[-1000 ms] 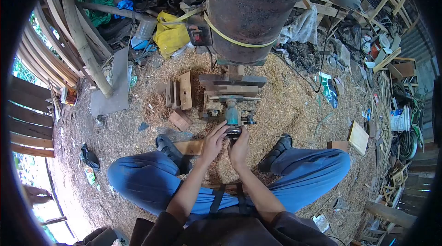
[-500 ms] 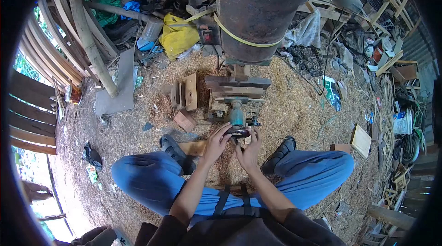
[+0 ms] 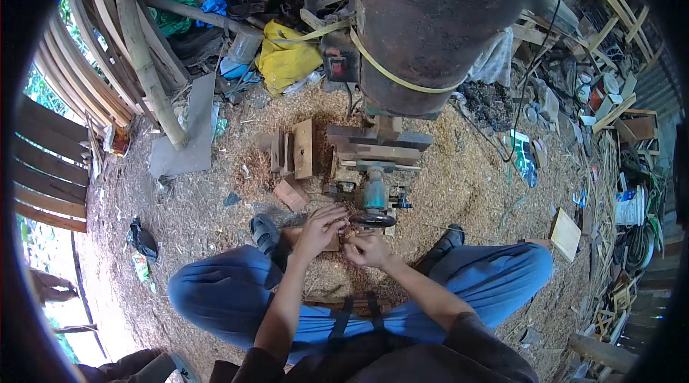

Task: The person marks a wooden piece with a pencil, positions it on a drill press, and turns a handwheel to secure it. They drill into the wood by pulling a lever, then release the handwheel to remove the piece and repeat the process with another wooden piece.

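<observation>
My left hand (image 3: pixel 319 231) lies over a wooden board (image 3: pixel 331 244) on the ground, its fingers stretched out toward the right. Close beside its fingertips, my right hand (image 3: pixel 367 249) is closed with curled fingers. Whatever it pinches, if anything, is hidden. Just beyond both hands sits a dark round handwheel (image 3: pixel 372 220), apart from them. It is fixed to the front of a teal screw housing (image 3: pixel 375 189), part of a vise-like machine with wooden jaws (image 3: pixel 377 148).
A large rusty drum (image 3: pixel 423 31) with a yellow strap stands behind the machine. Wooden blocks (image 3: pixel 304 150) and a reddish block (image 3: pixel 291 194) are at its left. My feet flank it in sandals (image 3: pixel 265 234). Wood shavings cover the ground.
Both hands have left the handwheel and come down toward me, to its left. The right hand has curled closed. The view has shifted slightly.
</observation>
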The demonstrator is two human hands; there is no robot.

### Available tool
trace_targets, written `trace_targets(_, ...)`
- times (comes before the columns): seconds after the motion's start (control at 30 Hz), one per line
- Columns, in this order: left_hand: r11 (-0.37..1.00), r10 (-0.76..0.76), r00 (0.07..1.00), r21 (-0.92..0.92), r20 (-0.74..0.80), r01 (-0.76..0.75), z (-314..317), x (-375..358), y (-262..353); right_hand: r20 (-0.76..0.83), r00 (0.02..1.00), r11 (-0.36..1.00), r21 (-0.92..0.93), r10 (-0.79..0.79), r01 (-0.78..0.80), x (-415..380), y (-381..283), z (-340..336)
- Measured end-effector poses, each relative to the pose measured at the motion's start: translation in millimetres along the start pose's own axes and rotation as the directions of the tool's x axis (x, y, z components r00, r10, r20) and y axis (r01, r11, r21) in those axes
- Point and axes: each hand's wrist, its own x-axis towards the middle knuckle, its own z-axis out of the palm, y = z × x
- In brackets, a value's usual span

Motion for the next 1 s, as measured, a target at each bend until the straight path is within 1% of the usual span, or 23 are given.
trace_targets(0.03, 1.000, -0.006, 1.000, -0.001, -0.005, 0.006, 0, 0, -1, 0.007, 1.000, 1.000, 0.004, -0.002, 0.002, 3, 2, -1)
trace_targets(0.1, 0.994, -0.081, 0.996, -0.070, -0.022, 0.080, 1, -5, -4, 0.136, 0.991, 0.998, -0.059, 0.007, 0.001, -1, 3, 2)
trace_targets(0.13, 0.994, -0.080, 0.997, -0.070, -0.010, 0.079, 1, -7, -6, 0.125, 0.990, 0.994, -0.090, 0.067, -0.056, -3, 3, 8)
trace_targets(0.23, 0.994, -0.056, 0.998, -0.093, -0.028, 0.054, 3, -2, -6, 0.103, 0.989, 0.989, -0.116, 0.107, -0.095, -4, 3, 10)
trace_targets(0.3, 0.987, -0.103, 0.994, -0.130, -0.040, 0.097, 7, -2, -4, 0.095, 0.989, 0.986, -0.131, 0.116, -0.104, -5, 0, 12)
trace_targets(0.37, 0.993, -0.060, 0.998, -0.099, -0.033, 0.056, 9, 4, -3, 0.183, 0.945, 0.945, -0.237, 0.270, -0.224, -4, -4, 13)
trace_targets(0.4, 0.998, -0.020, 1.000, -0.067, -0.019, 0.019, 11, 2, 1, 0.185, 0.942, 0.943, -0.236, 0.279, -0.233, -6, -4, 13)
trace_targets(0.43, 0.997, -0.023, 1.000, -0.069, -0.012, 0.022, 11, -1, 6, 0.143, 0.973, 0.916, -0.384, 0.183, -0.116, -4, -3, 12)
trace_targets(0.47, 0.997, -0.031, 0.999, -0.066, -0.017, 0.030, 10, 0, 11, 0.113, 0.991, 0.849, -0.528, 0.070, 0.000, 0, -1, 11)
trace_targets(0.5, 0.997, -0.039, 0.999, -0.063, -0.022, 0.038, 10, 1, 15, 0.106, 0.992, 0.847, -0.531, 0.070, -0.003, -2, -3, 8)
trace_targets(0.53, 0.999, -0.017, 1.000, -0.034, -0.019, 0.017, 10, 3, 20, 0.040, 0.964, 0.739, -0.650, 0.264, -0.176, -11, -11, 2)
trace_targets(0.57, 0.999, -0.009, 1.000, -0.041, -0.014, 0.008, 11, 7, 19, -0.046, 0.900, 0.588, -0.743, 0.433, -0.321, -18, -17, -4)
trace_targets(0.6, 0.998, 0.048, 0.998, -0.028, -0.029, -0.049, 13, 11, 19, -0.050, 0.857, 0.543, -0.755, 0.512, -0.368, -20, -25, -2)
trace_targets(0.63, 0.995, 0.103, 0.994, -0.012, -0.045, -0.103, 16, 14, 18, -0.052, 0.857, 0.536, -0.761, 0.512, -0.366, -16, -26, 1)
trace_targets(0.67, 0.994, 0.106, 0.993, -0.017, -0.044, -0.107, 17, 12, 18, 0.025, 0.827, 0.474, -0.829, 0.562, -0.297, -12, -25, 5)
trace_targets(0.7, 0.999, 0.001, 1.000, -0.046, -0.002, -0.001, 15, 10, 22, 0.095, 0.783, 0.416, -0.883, 0.614, -0.219, -8, -24, 10)
trace_targets(0.73, 0.992, -0.106, 0.993, -0.066, 0.045, 0.109, 13, 7, 26, 0.221, 0.682, 0.379, -0.921, 0.697, -0.089, -3, -22, 16)
trace_targets(0.77, 0.992, -0.107, 0.993, -0.063, 0.052, 0.111, 14, 2, 26, 0.220, 0.679, 0.380, -0.920, 0.701, -0.095, -4, -27, 22)
trace_targets(0.83, 0.988, -0.096, 0.995, -0.123, -0.024, 0.092, 21, -1, 24, 0.211, 0.615, 0.282, -0.959, 0.760, -0.019, 2, -37, 22)
trace_targets(0.87, 0.988, -0.088, 0.996, -0.127, -0.028, 0.083, 24, 1, 23, 0.205, 0.619, 0.274, -0.962, 0.758, -0.016, 9, -38, 21)
trace_targets(0.93, 0.994, -0.075, 0.995, -0.085, -0.059, 0.070, 29, 0, 21, 0.269, 0.472, 0.274, -0.960, 0.840, 0.060, 16, -36, 24)
trace_targets(0.97, 0.994, -0.078, 0.995, -0.083, -0.059, 0.073, 31, -1, 19, 0.272, 0.472, 0.278, -0.959, 0.839, 0.060, 16, -35, 21)
trace_targets(1.0, 0.995, -0.056, 0.995, -0.083, -0.083, 0.049, 34, -2, 16, 0.274, 0.513, 0.315, -0.949, 0.813, 0.007, 12, -30, 18)
